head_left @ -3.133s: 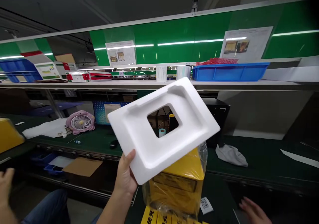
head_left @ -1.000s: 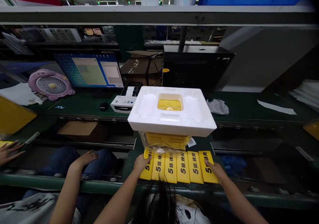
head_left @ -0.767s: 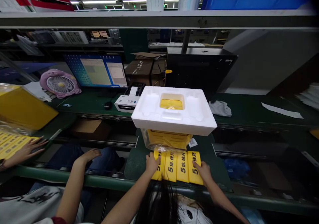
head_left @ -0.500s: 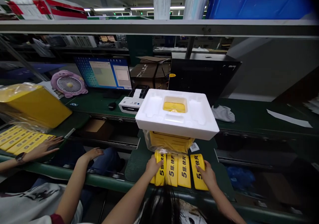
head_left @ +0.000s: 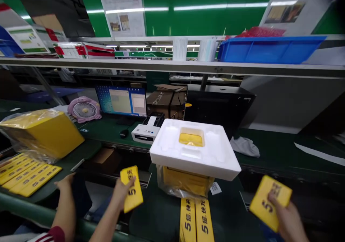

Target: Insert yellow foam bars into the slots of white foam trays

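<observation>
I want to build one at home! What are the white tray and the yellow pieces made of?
The white tray looks like moulded foam, probably polystyrene: thick, matte, with soft rounded hollows. The yellow piece in the left hand, like the one in the right hand, looks like stiff printed card, flat and thin, though it could be plastic.

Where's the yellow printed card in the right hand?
Head view, lower right: the yellow printed card sits in the right hand, right of the white foam tray.
</observation>
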A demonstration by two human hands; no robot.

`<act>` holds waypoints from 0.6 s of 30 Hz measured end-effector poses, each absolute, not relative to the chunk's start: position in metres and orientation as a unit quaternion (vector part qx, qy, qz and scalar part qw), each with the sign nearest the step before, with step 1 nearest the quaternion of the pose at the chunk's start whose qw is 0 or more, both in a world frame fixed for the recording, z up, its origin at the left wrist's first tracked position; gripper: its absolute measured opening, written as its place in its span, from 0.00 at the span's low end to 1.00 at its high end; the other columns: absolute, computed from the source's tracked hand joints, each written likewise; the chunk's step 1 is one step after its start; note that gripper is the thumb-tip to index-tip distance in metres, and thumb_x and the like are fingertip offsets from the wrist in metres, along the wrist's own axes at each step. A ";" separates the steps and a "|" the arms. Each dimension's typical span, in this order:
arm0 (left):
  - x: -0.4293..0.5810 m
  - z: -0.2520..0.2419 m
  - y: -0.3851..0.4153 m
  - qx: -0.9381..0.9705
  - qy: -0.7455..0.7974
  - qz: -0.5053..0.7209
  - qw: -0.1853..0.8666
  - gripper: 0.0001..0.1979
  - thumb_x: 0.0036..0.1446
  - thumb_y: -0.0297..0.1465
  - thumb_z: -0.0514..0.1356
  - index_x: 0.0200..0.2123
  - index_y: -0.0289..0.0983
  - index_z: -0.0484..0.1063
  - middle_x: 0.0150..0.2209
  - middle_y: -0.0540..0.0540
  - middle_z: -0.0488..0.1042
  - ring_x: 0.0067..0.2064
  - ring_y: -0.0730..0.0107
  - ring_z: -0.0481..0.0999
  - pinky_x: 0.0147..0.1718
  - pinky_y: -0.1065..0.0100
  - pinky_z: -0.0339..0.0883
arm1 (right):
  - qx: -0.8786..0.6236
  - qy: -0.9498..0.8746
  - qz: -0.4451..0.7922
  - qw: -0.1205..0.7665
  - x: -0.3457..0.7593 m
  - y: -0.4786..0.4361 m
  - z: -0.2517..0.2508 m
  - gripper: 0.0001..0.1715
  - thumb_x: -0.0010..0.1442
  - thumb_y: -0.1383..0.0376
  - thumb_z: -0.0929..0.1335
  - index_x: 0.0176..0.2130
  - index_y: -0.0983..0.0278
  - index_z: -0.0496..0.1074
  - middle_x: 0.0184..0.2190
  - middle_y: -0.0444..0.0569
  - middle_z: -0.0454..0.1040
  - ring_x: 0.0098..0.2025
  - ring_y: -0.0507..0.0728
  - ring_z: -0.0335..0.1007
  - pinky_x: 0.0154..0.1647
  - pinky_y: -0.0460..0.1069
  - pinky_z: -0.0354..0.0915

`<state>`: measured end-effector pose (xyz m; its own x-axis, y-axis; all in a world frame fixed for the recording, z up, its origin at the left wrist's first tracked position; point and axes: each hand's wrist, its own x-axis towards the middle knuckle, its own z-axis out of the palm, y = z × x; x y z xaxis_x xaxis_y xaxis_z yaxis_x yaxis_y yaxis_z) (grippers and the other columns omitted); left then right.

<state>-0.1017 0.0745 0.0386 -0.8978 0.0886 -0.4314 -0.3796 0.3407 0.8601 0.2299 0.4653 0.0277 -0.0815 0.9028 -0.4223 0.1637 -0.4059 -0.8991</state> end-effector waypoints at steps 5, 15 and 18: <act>-0.140 0.200 0.139 0.105 0.616 0.769 0.138 0.21 0.43 0.36 0.65 0.40 0.38 0.61 0.33 0.47 0.72 0.30 0.65 0.75 0.28 0.62 0.72 | -0.363 -0.518 0.621 0.464 0.147 0.466 0.182 0.23 0.52 0.58 0.66 0.48 0.57 0.61 0.52 0.50 0.64 0.50 0.61 0.65 0.40 0.54 0.71; -0.145 0.202 0.243 0.288 0.692 0.638 0.178 0.47 0.45 0.31 0.64 0.60 0.50 0.35 0.51 0.40 0.66 0.37 0.63 0.74 0.33 0.61 0.70 | -0.343 -0.686 0.590 0.254 0.051 0.434 0.183 0.40 0.52 0.55 0.65 0.59 0.51 0.45 0.43 0.49 0.70 0.31 0.59 0.71 0.29 0.54 0.70; -0.148 0.196 0.245 0.309 0.747 0.566 0.162 0.48 0.46 0.35 0.63 0.61 0.49 0.32 0.51 0.40 0.65 0.39 0.62 0.73 0.36 0.61 0.68 | -0.370 -0.772 0.444 0.265 0.049 0.440 0.173 0.35 0.55 0.56 0.61 0.59 0.59 0.48 0.46 0.54 0.68 0.41 0.63 0.69 0.42 0.60 0.67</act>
<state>-0.1482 0.2451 0.1959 -0.7568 0.6446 0.1082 0.2786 0.1683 0.9455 0.0488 0.4397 0.1731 -0.5855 0.8067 0.0807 0.3360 0.3321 -0.8814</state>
